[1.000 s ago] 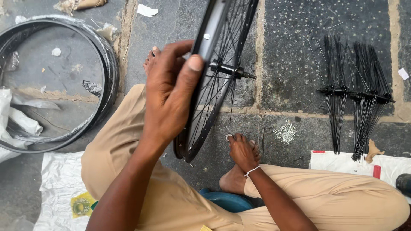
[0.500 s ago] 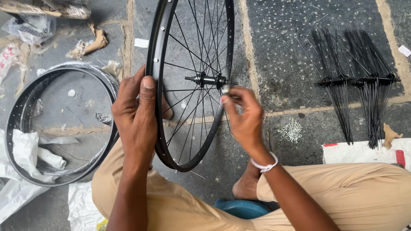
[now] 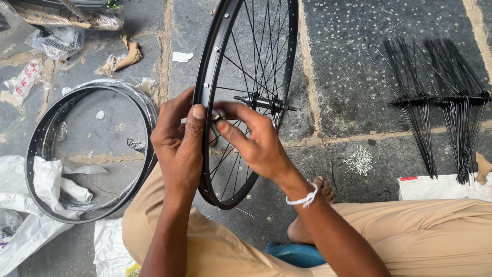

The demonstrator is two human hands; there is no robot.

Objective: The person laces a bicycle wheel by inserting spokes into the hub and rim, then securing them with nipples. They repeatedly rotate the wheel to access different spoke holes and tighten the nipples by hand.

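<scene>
black wheel rim (image 3: 205, 92) upright, pinched between left hand (image 3: 179, 141) and right hand (image 3: 253, 141).

— What have you got on today?

— Tan trousers (image 3: 441, 241), plain cloth, loose over both my legs and creased at the knees.

— Any sleeves?

— None. My forearms are bare right down to the hands: my left hand (image 3: 177, 141) and my right hand (image 3: 256, 143), no gloves, no rings that show.

— And at the wrist?

— A white thread band (image 3: 303, 197), knotted, on my right wrist. My foot (image 3: 307, 225) is bare, no sandal.
</scene>
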